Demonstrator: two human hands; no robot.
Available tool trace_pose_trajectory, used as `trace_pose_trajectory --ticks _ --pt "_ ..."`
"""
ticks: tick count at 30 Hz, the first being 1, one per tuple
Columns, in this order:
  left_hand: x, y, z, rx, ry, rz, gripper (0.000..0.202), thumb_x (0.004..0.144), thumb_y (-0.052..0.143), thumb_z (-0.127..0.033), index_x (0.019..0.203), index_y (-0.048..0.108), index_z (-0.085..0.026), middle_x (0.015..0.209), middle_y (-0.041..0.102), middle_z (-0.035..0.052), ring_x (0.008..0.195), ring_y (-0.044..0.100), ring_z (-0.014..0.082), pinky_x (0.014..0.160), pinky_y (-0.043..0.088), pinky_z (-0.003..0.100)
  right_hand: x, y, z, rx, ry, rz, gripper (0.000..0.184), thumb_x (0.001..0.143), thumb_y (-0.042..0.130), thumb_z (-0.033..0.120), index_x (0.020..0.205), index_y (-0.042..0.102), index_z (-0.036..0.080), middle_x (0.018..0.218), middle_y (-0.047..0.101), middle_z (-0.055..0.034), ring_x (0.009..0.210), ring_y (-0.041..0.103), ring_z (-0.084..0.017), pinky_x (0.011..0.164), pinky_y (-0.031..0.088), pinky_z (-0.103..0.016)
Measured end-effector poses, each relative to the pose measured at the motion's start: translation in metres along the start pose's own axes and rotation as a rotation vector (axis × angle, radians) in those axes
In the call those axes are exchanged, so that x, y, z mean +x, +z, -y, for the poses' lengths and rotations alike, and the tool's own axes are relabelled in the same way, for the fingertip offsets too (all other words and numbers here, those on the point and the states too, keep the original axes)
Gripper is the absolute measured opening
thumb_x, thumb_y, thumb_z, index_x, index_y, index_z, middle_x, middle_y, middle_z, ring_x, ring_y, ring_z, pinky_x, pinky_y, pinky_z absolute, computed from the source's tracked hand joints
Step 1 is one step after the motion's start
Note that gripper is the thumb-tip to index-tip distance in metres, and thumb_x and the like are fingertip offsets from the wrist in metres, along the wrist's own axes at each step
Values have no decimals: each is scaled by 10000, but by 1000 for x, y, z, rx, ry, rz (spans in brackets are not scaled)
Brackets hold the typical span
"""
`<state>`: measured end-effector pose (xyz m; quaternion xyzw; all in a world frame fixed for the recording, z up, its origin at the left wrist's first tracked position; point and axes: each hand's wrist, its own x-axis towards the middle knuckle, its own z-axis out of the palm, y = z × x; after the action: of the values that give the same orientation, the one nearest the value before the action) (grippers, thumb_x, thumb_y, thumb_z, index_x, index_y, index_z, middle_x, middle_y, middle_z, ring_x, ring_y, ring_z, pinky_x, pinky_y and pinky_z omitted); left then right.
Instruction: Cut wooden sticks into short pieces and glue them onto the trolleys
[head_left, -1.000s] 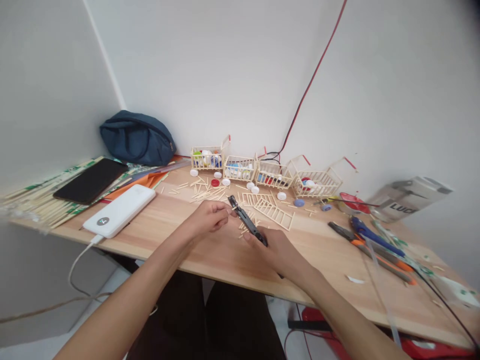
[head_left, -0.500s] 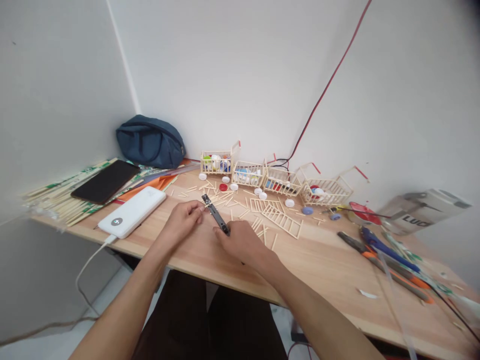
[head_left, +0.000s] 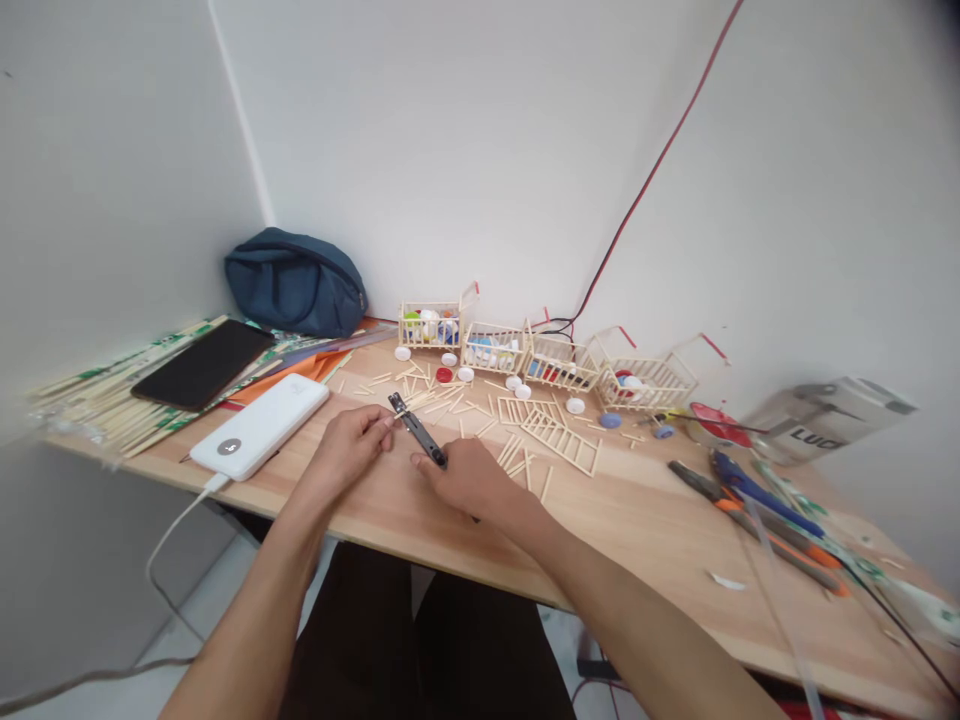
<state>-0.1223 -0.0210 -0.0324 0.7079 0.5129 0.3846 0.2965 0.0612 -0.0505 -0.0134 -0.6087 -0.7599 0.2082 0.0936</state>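
My right hand [head_left: 472, 478] is closed around a slim black hand tool [head_left: 421, 435], perhaps a multi-tool; its narrow head points away from me to the left. Thumb and fingers of my left hand [head_left: 352, 445] pinch a thin wooden stick [head_left: 400, 412] crossing the tool's head. Most of that stick is hidden. Beyond the hands lie loose cut sticks [head_left: 439, 398] and ladder-like stick frames [head_left: 559, 440]. Along the wall stand several small stick-built carts [head_left: 495, 348], with bottle-cap wheels, red-tipped handles and caps inside.
On the left, a black phone [head_left: 202, 365] lies on bundled skewers [head_left: 120, 415], beside a white power bank [head_left: 259, 428] with its cable. A blue pouch [head_left: 296, 283] sits behind. Orange-handled pliers [head_left: 787, 550], a blue tool [head_left: 765, 492], and a tilted carton [head_left: 825, 420] are at right.
Both hands and the black tool have shifted slightly left together, with the stick still at the tool's head. The whole view has also moved a little.
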Motion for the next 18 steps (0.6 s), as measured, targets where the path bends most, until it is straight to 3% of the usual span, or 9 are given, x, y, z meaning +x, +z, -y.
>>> trace_pose_trajectory --ticks 5,18 --pt "0 1 3 58 14 -20 315 862 424 -327 596 517 -186 602 572 -12 620 531 145 645 362 251 3 0 -1 8 3 1 523 857 412 550 783 710 127 677 697 -140 599 639 -223 536 403 -284" --pt "-8 1 -1 134 71 -96 291 874 434 -307 613 486 -188 597 544 -29 617 514 134 645 332 248 3 2 -1 19 -6 -26 489 858 426 551 846 718 158 752 719 -124 645 654 -213 545 403 -265"
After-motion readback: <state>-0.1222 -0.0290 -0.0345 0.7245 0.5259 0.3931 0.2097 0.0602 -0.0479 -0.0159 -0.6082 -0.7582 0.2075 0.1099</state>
